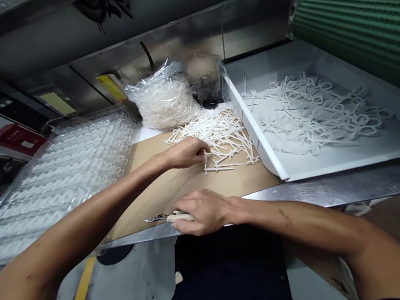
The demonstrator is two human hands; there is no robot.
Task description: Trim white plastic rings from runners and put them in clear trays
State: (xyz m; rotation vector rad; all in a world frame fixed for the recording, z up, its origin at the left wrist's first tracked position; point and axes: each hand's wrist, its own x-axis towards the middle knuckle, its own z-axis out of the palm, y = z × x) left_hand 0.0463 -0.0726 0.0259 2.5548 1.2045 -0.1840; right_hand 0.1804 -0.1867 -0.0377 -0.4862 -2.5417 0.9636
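Metal bench: our right fingers grip tool; left fingers curled at white pieces, hold unclear. Looks like picking step; next needs clean pinch.

Two hands; one tool; one white bin; perhaps two bags; many white pieces.

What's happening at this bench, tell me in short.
A person is working over a brown sheet. The left hand is at the near edge of a pile of thin white pieces; whether it pinches one is unclear. The right hand has its grip on a pale-handled tool, its metal tip pointing left. Behind the pile sits a clear bag of whitish pieces, and to the right a white tray holds ring-ended ones.
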